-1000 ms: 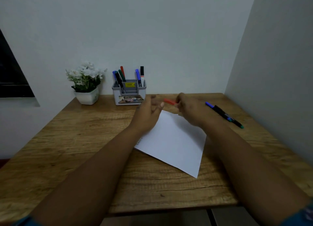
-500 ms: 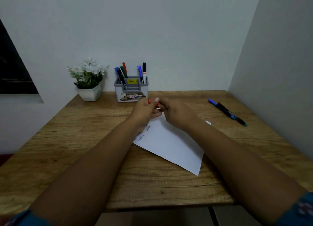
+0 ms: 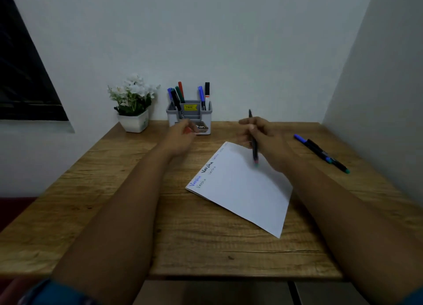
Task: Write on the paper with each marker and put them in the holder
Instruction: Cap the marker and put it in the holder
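Fingers [image 3: 248, 127] of the right hand [image 3: 265, 142] are closed around a dark marker [image 3: 253, 142], which stands steeply over the far corner of the paper [image 3: 247, 190]; its lower end, coloured but blurred, hangs just above the sheet, and I cannot tell whether it touches. On the left hand [image 3: 180, 137] the fingers are curled loosely and somewhat spread, with something small and reddish between them; motion blur keeps me from saying whether they grip it.

Nearest the camera, both bare forearms reach out over the wooden desk [image 3: 114, 213], with a blue sleeve [image 3: 52, 291] showing at the bottom left. Between the arms the paper lies turned at an angle on the desk, a near corner pointing toward the person. Along its left edge run several handwritten words in blue, black and fainter ink.

Farther right, well apart from the paper, two markers [image 3: 320, 152] lie together on the desk, one with a blue end, the other dark with a teal end.

Beyond the left hand, at the back of the desk against the wall, stands the grey holder [image 3: 206, 116] with a yellow label. Blue, green, red and black markers stand in its left and right compartments. Left of it sits a white pot of white flowers [image 3: 134, 103].
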